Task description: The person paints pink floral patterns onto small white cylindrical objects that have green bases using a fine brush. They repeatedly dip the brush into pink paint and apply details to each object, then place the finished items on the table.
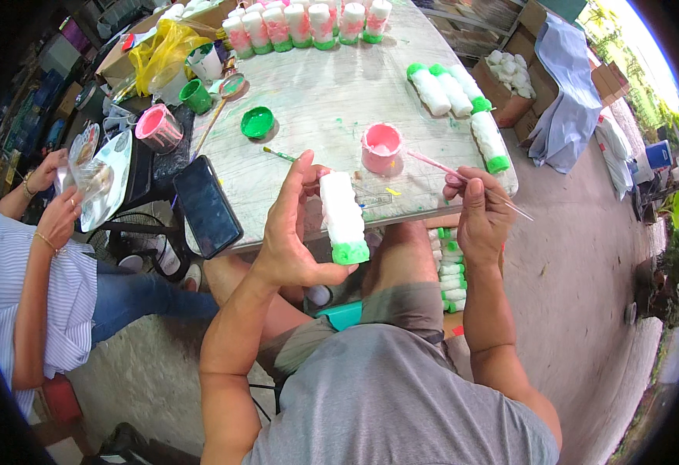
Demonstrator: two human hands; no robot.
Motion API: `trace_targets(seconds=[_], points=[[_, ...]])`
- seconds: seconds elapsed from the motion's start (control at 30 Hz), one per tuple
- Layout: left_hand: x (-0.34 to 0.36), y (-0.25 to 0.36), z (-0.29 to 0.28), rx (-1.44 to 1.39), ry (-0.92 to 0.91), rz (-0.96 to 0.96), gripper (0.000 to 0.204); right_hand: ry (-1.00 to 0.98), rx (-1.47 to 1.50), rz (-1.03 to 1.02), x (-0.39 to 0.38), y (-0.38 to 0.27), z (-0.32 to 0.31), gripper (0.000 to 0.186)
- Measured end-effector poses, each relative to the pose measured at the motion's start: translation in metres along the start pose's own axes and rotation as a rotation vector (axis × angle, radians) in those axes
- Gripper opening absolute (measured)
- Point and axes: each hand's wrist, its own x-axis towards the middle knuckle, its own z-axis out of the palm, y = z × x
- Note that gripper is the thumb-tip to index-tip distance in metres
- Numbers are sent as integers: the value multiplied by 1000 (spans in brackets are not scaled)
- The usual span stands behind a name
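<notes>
Left hand (287, 232) grasps green-ended white cylinder (341, 209); right hand (481, 208) pinches thin brush (438, 164), its pink tip near pink paint cup (379, 163) on table (316, 101).

It looks like a craft workshop. A brush (432, 164), paint pots (382, 163), rowed painted pieces (301, 32) and stained worktop (316, 93) show it

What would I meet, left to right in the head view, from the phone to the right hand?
By their middles: phone, green dish, left hand, white cylinder, pink pot, right hand.
</notes>
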Motion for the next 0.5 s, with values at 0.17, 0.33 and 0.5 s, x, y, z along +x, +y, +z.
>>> trace_targets(seconds=[0.17,0.33,0.5], points=[[-1,0,3,45,41,28,136,-12,119,41,3,-2,10,22],[0,15,3,468,23,149,129,-81,302,89,-25,-27,16,16],[2,28,11,557,16,225,123,-160,155,14,-52,-40,24,12]])
